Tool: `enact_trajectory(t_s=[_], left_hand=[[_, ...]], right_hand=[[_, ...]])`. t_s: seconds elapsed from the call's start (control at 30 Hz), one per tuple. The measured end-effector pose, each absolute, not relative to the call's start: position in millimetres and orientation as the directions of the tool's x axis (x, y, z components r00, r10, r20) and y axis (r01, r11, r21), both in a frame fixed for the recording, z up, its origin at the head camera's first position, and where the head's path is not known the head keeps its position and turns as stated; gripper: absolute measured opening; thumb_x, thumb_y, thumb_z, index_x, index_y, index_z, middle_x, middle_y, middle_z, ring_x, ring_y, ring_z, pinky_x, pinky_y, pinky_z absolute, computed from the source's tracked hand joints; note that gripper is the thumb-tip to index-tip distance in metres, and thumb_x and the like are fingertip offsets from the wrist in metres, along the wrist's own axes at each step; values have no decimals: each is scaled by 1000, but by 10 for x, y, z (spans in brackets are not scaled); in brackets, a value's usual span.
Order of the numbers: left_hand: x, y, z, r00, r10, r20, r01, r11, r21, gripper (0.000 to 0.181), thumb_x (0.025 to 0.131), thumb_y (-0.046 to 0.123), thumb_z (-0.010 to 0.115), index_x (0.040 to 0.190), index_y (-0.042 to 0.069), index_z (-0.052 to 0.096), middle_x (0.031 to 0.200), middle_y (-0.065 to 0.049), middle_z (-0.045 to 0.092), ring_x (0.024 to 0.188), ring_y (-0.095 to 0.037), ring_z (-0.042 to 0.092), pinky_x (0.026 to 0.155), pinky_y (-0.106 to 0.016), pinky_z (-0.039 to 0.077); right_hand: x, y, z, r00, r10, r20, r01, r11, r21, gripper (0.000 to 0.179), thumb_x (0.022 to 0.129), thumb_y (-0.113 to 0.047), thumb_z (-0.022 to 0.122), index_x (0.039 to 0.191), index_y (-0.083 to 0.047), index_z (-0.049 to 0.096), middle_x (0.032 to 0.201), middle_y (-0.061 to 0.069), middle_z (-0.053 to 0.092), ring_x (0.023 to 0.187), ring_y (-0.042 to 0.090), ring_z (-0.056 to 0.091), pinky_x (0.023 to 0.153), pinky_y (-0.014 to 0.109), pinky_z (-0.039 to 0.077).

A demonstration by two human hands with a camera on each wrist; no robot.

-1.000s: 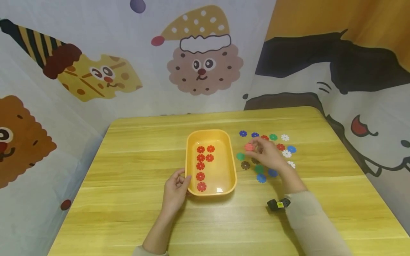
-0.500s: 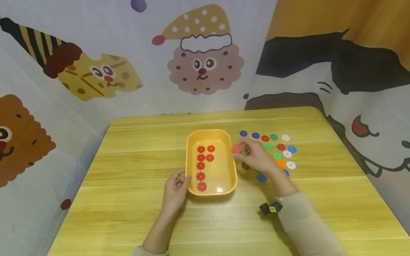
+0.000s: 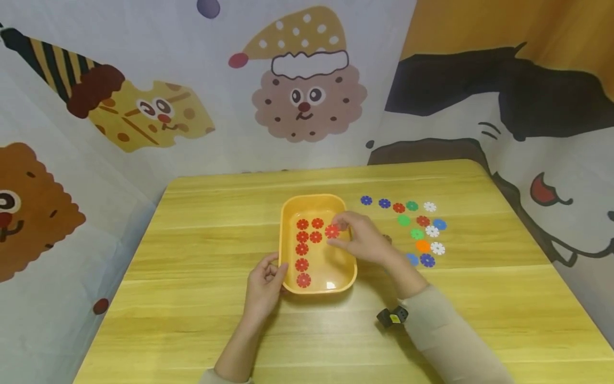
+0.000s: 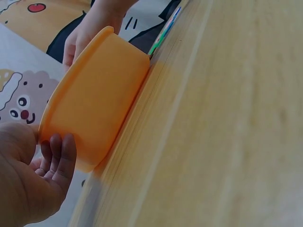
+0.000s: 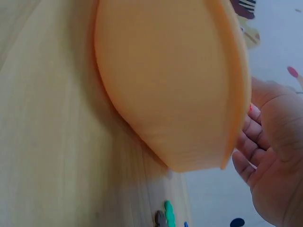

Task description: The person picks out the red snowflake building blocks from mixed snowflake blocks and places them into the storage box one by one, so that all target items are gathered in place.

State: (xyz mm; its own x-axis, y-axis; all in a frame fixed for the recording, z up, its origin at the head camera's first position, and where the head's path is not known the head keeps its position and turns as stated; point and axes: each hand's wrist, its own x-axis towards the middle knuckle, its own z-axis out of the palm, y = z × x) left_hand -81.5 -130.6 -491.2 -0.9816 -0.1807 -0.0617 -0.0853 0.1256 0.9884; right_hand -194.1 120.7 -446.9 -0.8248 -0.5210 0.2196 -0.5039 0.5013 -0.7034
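Note:
My left hand (image 3: 262, 288) grips the left side of a yellow plastic tray (image 3: 331, 266), thumb at the rim and fingers against the outer wall (image 4: 94, 99). Inside lie several red notched discs, forming a left column with two more beside its top. Over the tray's right part my right hand (image 3: 362, 237) pinches a red snowflake disc (image 3: 332, 231) between thumb and fingertips. In the right wrist view the tray wall (image 5: 165, 85) hides most of that disc.
Right of the tray, several loose discs lie on the wooden table (image 3: 192, 266), among them an orange disc (image 3: 423, 246) and a white disc (image 3: 437, 248). A black device (image 3: 392, 317) sits by the right sleeve. Behind the table hangs a cartoon-printed cloth (image 3: 216, 154).
My right hand has moved left from above the loose discs to over the tray, carrying the red disc. The left hand and tray have stayed in place.

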Motion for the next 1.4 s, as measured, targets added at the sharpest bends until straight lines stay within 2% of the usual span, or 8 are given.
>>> enact_trajectory(t_s=[0.13, 0.3, 0.53, 0.8, 1.0, 1.17, 1.4], left_hand=[[-819, -1303, -4898, -982, -182, -49, -74, 132, 989, 37, 98, 12, 68, 132, 0, 60, 80, -21, 61, 59, -15, 62, 54, -27, 59], [-815, -1309, -4903, -983, -175, -50, -73, 131, 989, 37, 98, 12, 68, 132, 0, 60, 80, -21, 61, 59, -15, 62, 55, -27, 60], [-817, -1321, -4922, -985, -166, -48, -70, 130, 989, 38, 99, 12, 68, 133, -1, 59, 81, -22, 61, 60, -15, 63, 56, -28, 61], [-821, -1321, -4928, -985, -162, -59, -79, 121, 990, 38, 99, 12, 66, 134, -2, 58, 80, -19, 61, 60, -15, 63, 56, -27, 60], [-829, -1323, -4941, -985, -162, -63, -83, 120, 989, 38, 100, 13, 66, 134, -2, 57, 80, -19, 61, 60, -14, 62, 55, -27, 60], [-821, -1322, -4935, -985, -158, -64, -83, 118, 990, 39, 100, 13, 66, 134, -2, 57, 81, -19, 62, 60, -14, 62, 55, -26, 60], [-828, -1328, -4949, -984, -161, -73, -92, 119, 989, 39, 99, 13, 67, 134, -1, 58, 80, -18, 62, 60, -15, 63, 56, -26, 60]], right_hand=[[-1944, 1114, -4452, -819, -545, 181, -511, 547, -664, 42, 87, -27, 81, 118, -5, 65, 104, 5, 66, 98, 24, 61, 90, 44, 55], [-1973, 999, -4475, -790, -597, 139, -551, 591, -589, 45, 87, -29, 81, 121, -5, 65, 108, 6, 69, 98, 19, 62, 89, 37, 56], [-2028, 879, -4530, -743, -653, 147, -643, 634, -431, 38, 85, -30, 84, 111, -7, 70, 98, 1, 71, 87, 16, 64, 86, 34, 54], [-2002, 805, -4536, -764, -644, 36, -618, 716, -325, 31, 81, -28, 86, 106, -13, 73, 95, -2, 73, 87, 16, 64, 94, 41, 45], [-1985, 779, -4547, -767, -642, 2, -620, 741, -257, 31, 79, -31, 87, 103, -16, 74, 96, -4, 73, 89, 15, 64, 94, 39, 44], [-1984, 784, -4555, -758, -653, 12, -632, 728, -266, 32, 78, -32, 88, 100, -15, 73, 90, -4, 72, 84, 14, 63, 91, 38, 44], [-2004, 820, -4584, -747, -659, 90, -641, 679, -358, 33, 79, -26, 88, 105, -12, 74, 93, -1, 73, 85, 15, 64, 88, 38, 45]])
